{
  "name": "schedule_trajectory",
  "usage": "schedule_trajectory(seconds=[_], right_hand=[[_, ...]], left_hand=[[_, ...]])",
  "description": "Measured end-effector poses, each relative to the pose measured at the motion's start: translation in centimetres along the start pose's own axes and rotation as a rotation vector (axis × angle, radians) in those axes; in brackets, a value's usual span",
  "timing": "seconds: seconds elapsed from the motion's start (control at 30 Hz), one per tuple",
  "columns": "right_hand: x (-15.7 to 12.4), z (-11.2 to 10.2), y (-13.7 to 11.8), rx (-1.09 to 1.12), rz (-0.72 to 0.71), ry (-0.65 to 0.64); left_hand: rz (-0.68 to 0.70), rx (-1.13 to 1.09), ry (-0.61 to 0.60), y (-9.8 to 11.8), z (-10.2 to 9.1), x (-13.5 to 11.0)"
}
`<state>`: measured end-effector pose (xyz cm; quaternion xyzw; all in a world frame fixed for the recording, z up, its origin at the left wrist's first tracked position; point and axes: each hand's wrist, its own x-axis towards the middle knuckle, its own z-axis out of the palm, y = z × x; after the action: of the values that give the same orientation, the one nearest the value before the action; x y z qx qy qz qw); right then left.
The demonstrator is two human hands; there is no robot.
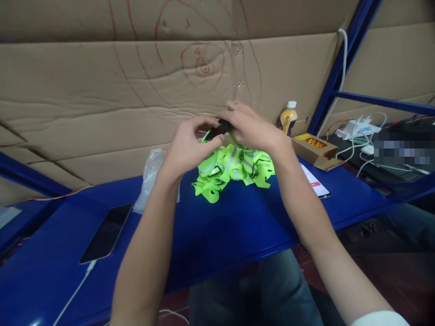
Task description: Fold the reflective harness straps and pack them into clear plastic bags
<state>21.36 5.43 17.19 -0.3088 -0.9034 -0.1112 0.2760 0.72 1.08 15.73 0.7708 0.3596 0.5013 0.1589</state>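
My left hand (189, 147) and my right hand (251, 127) are raised together above a blue metal shelf (220, 226). Between their fingertips they pinch a small black piece (216, 131) with a neon green strap end. Both hands are closed on it. Right below them lies a heap of neon green straps with grey reflective stripes (234, 170). The strap from the black piece runs down into that heap.
A dark phone (107, 232) on a white cable lies at the left, beside a clear plastic bag (152, 174). A second phone (314, 181), an open cardboard box (314, 149), a yellow bottle (288, 117) and chargers with cables (360, 131) sit at the right. Cardboard sheets (102, 90) form the back wall.
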Motion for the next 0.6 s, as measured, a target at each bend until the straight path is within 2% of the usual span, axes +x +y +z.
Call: schedule_trajectory(seconds=[0.1,0.17,0.33,0.47,0.6], right_hand=[[0.8,0.3,-1.5,-0.103,0.02,0.116],[1.0,0.2,-1.9,-0.058,-0.003,0.17],[0.2,-0.9,-0.1,0.397,-0.208,0.156],[-0.4,-1.2,1.3,0.727,-0.107,0.119],[-0.2,-0.2,1.7,0.852,0.019,0.121]], left_hand=[[0.062,0.09,0.064,0.4,-0.7,-0.1],[0.12,0.179,0.091,0.8,-1.3,-0.4],[0.293,0.306,0.059,1.7,-2.2,-0.8],[0.346,0.406,0.015,1.4,-1.6,-0.6],[0.371,0.522,-0.019,-0.2,-0.5,-0.3]])
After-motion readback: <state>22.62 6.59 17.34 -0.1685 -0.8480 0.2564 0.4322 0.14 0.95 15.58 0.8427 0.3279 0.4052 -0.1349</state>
